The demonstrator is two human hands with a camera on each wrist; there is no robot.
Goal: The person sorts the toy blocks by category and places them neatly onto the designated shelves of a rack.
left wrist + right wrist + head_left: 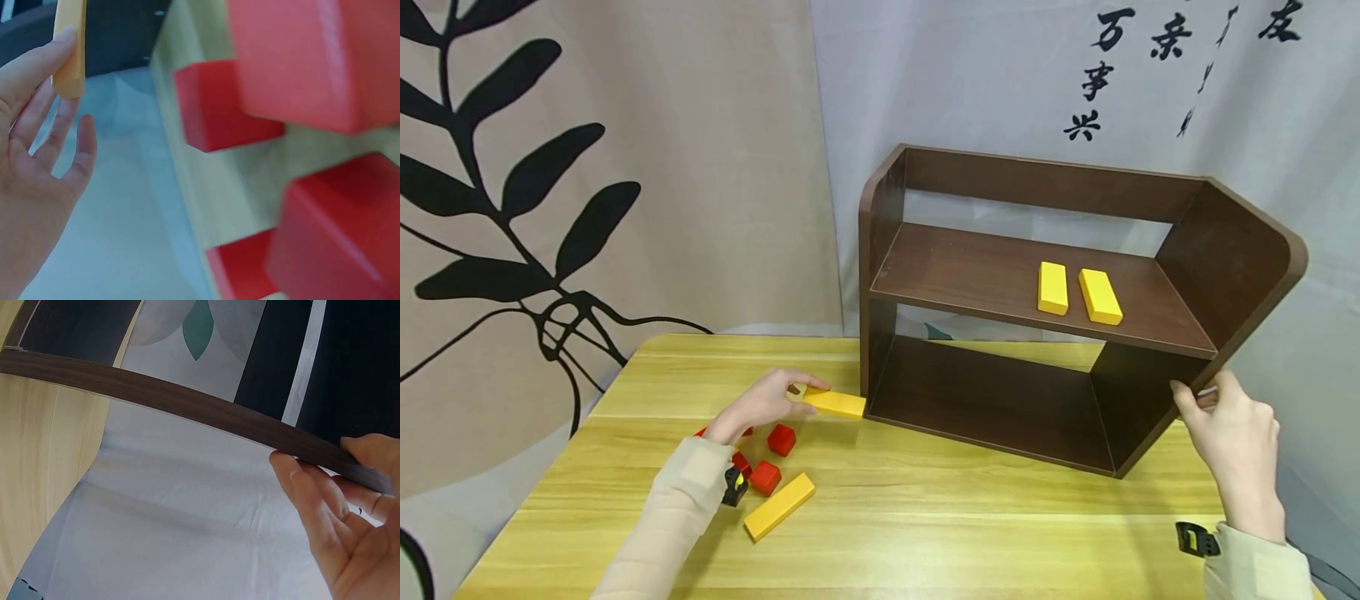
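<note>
My left hand (pixel 769 398) pinches one end of a yellow block (pixel 838 404) between thumb and fingers. The block's other end is at the lower left front corner of a dark brown two-tier wooden shelf (pixel 985 410); I cannot tell whether they touch. In the left wrist view, the thumb lies on the yellow block (pixel 70 50). My right hand (pixel 1236 433) grips the front edge of the shelf's right side panel (pixel 187 394), thumb on the inner face and fingers outside. Two more yellow blocks, a left one (pixel 1052 288) and a right one (pixel 1101 297), lie on the upper board.
Several red cubes (pixel 766 478) lie on the wooden table (pixel 962 533) under and beside my left forearm, which partly hides them. Another yellow block (pixel 779 507) lies in front of them. A printed cloth (pixel 715 167) hangs behind the table.
</note>
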